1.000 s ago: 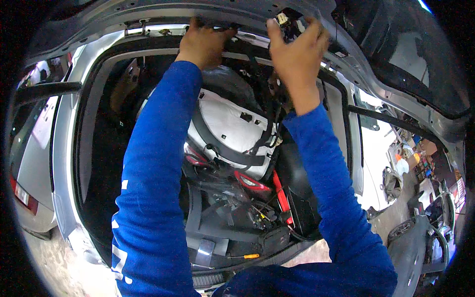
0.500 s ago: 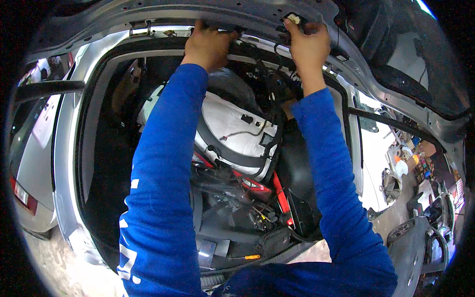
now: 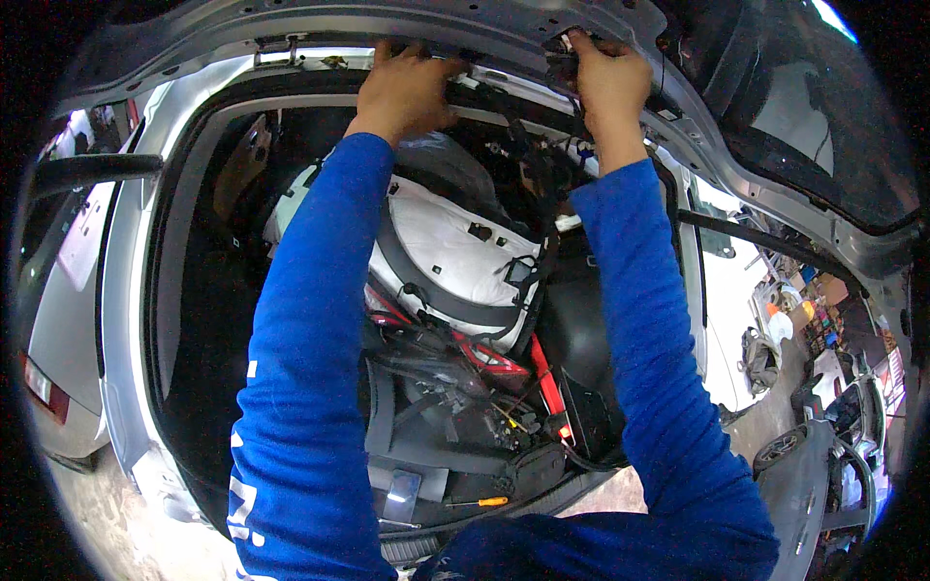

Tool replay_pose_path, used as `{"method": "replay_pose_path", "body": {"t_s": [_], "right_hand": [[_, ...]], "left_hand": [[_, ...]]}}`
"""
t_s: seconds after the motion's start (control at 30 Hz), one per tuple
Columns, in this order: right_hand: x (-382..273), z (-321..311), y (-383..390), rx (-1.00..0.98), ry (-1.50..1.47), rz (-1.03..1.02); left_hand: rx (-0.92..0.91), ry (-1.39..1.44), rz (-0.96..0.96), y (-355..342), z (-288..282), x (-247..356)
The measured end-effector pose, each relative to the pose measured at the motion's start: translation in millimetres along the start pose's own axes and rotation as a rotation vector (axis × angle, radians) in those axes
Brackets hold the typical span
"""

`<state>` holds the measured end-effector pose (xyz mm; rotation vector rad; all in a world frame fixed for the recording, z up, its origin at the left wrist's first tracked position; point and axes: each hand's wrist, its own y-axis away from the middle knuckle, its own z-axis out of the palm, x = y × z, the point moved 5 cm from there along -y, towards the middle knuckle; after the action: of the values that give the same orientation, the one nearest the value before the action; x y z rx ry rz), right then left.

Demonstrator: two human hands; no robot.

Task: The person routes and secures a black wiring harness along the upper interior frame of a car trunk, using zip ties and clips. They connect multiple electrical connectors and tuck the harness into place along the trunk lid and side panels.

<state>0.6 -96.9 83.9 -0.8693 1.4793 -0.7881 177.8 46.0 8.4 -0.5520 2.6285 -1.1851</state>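
Both my arms, in blue sleeves, reach up to the inner lower edge of a raised grey tailgate. My left hand is closed at that edge, its fingertips tucked up out of sight, so what they grip is hidden. To the right, my right hand pinches at a small dark piece with a pale part beside an opening in the panel. I cannot make out its kind. Dark wiring hangs below, between my hands.
Inside the car's boot lie a white padded panel with dark trim, a red tail lamp, a yellow-handled screwdriver and loose cables. Gas struts flank the opening. Other cars and parts stand at both sides.
My right hand has turned and closed in at the panel opening, covering more of the pale part. My left hand has shifted slightly left. The wiring below has moved.
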Motion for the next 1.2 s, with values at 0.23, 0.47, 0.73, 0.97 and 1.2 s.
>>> {"method": "replay_pose_path", "body": {"t_s": [0.23,0.47,0.73,0.97,1.2], "right_hand": [[5,-5,29,0.166,0.285,-0.275],[29,9,27,-0.24,-0.05,0.105],[2,0,24,-0.138,-0.269,0.049],[-15,-5,28,-0.007,0.284,-0.196],[-20,-5,5,0.052,0.388,-0.233]], "left_hand": [[0.041,0.098,-0.054,-3,-4,-4],[0.041,0.122,-0.048,-3,2,-5],[0.091,0.145,-0.053,-2,1,-8],[0.122,0.195,-0.059,-2,2,-9],[0.145,0.204,-0.066,1,0,-10]]}}
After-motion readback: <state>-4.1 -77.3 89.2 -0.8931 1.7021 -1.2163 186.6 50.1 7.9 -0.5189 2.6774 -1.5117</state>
